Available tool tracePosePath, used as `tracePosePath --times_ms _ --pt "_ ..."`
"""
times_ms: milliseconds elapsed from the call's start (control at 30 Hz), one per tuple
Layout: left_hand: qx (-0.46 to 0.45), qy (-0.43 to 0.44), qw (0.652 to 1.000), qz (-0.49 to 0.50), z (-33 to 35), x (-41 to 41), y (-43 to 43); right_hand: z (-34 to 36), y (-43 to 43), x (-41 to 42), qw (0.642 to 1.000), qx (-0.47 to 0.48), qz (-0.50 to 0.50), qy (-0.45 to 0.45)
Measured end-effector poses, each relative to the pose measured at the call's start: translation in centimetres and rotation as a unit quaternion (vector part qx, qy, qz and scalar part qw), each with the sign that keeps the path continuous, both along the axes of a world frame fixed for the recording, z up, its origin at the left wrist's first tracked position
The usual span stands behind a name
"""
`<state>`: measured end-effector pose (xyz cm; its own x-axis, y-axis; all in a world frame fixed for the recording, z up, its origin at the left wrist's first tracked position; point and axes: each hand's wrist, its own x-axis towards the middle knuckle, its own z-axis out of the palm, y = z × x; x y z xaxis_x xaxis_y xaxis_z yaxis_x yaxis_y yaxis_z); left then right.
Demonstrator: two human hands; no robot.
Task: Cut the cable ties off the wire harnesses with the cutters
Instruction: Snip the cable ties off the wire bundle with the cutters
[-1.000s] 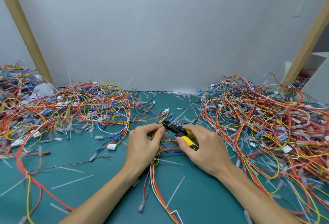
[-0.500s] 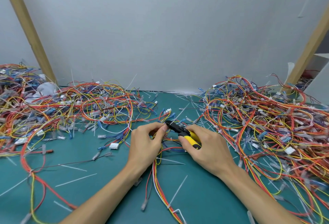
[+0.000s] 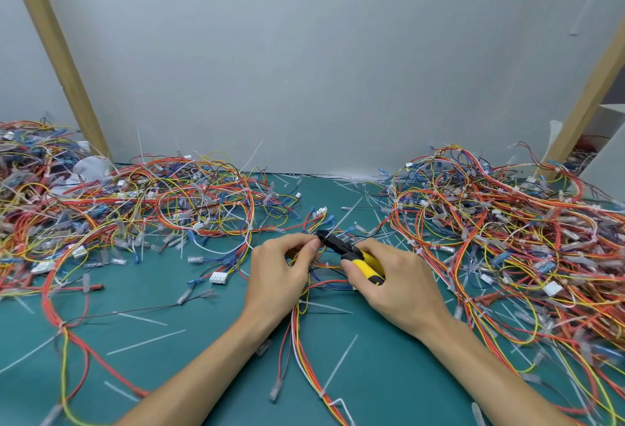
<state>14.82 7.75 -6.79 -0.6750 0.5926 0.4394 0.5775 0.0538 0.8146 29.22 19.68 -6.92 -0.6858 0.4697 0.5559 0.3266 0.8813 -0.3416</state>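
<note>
Two bare hands are meeting near the middle of the teal-green worktop [image 3: 203, 368]. The right hand [image 3: 399, 285] is grasping the black-nosed cutters with yellow handles [image 3: 351, 255], its fingers curling round the handles. Whether the blades are parted I cannot tell. The left hand [image 3: 280, 270] is pinching a thin harness of orange, yellow and white wires [image 3: 299, 327] between thumb and fingertips [image 3: 313, 245], just beside the black nose.

The cutters are lying along a diagonal, handles toward the near right and nose toward the far left, so the nose is pointing straight at the pinch. The harness is running from the pinch down toward the near edge. The white cable tie itself is too small to tell; I judge it is sitting at the pinch, so the right hand needs only a very short push to the left.

Further out, one tangled pile of harnesses [image 3: 135, 209] is lying toward the far left corner and another pile [image 3: 507, 239] along the right edge, with loose white tie strips [image 3: 145, 341] between.
</note>
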Motion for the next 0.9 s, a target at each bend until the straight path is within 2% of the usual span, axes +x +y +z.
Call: tracePosePath --times_ms 400,767,900 --pt "0.014 0.005 1.0 0.003 0.03 0.0 0.1 0.18 0.15 0.1 1.0 -0.026 0.011 -0.009" --pt "0.016 0.014 1.0 0.01 0.11 0.07 -0.05 0.05 0.03 0.33 1.0 -0.012 0.015 0.0" --pt "0.016 0.019 1.0 0.015 0.17 0.06 -0.08 0.0 0.12 0.37 0.999 -0.012 0.019 -0.026"
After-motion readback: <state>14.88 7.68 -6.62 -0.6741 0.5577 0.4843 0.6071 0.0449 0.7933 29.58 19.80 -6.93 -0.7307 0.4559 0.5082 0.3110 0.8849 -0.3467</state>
